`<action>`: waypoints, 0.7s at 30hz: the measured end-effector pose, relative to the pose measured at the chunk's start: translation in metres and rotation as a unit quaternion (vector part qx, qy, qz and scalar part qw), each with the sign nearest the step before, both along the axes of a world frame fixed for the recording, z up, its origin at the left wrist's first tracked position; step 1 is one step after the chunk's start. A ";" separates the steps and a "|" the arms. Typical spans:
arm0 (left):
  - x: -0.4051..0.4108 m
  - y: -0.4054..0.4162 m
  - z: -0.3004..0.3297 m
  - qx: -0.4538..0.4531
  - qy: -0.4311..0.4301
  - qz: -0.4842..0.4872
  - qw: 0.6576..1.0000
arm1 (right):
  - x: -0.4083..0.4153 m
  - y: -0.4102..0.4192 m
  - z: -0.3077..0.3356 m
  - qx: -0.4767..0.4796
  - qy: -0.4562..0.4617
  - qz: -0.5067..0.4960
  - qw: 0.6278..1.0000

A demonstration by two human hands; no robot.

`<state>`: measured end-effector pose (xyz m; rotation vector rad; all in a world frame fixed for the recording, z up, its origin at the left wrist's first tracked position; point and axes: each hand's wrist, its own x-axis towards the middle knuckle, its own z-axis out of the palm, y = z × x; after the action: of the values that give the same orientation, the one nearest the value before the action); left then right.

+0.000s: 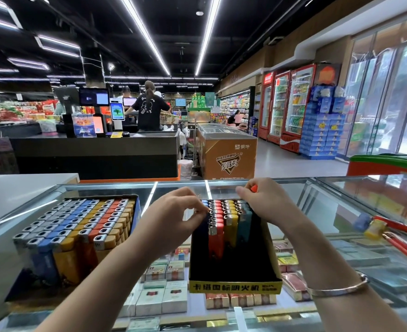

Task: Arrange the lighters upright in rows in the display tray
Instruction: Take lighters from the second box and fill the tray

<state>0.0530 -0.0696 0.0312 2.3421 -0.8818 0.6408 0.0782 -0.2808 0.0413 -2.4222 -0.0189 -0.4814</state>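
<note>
A black display tray with a yellow front label (235,286) stands on the glass counter. Rows of upright lighters (224,220) in blue, red, yellow and teal fill its far part; the near part is bare. My left hand (176,212) pinches at the tops of the left-hand rows, fingers curled. My right hand (261,202) hovers over the back right of the tray and pinches an orange lighter (253,188), mostly hidden by the fingers. A second, full tray of lighters (78,226) stands to the left.
The glass counter (341,212) covers cigarette packs below. A blue and yellow object with red box cutters (393,236) lies at the right. A white surface (18,188) adjoins at the left. Checkout desks, a freezer and fridges stand beyond.
</note>
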 end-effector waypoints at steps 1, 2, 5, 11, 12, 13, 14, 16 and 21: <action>0.000 0.000 0.000 -0.011 0.015 0.001 1.000 | -0.002 0.000 0.002 0.066 -0.017 0.017 0.998; -0.001 -0.001 0.001 -0.020 0.023 0.003 1.000 | -0.005 0.000 0.006 0.153 -0.038 0.045 0.987; -0.005 -0.003 0.001 -0.030 -0.010 0.014 0.999 | -0.016 -0.003 0.017 0.386 -0.076 0.139 0.909; -0.015 -0.017 -0.001 -0.074 -0.032 -0.024 0.996 | -0.025 0.016 0.018 0.494 -0.073 0.227 0.836; -0.017 -0.019 -0.002 -0.075 -0.033 -0.033 0.996 | -0.026 0.022 0.017 0.492 -0.080 0.237 0.834; -0.019 -0.022 -0.003 -0.080 -0.035 -0.041 0.995 | -0.027 0.027 0.017 0.485 -0.087 0.246 0.835; -0.021 -0.024 -0.003 -0.094 -0.029 -0.052 0.994 | -0.028 0.031 0.016 0.476 -0.093 0.255 0.836; -0.023 -0.027 -0.003 -0.157 0.012 -0.089 0.984 | -0.031 0.037 0.014 0.461 -0.103 0.274 0.838; -0.022 -0.023 0.006 -0.347 0.155 -0.181 0.907 | -0.033 0.037 0.016 0.410 -0.081 0.246 0.875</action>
<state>0.0313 -0.0924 0.0372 1.5296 -0.7506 0.3310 0.0453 -0.2441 0.0576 -1.4588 -0.4102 -0.3493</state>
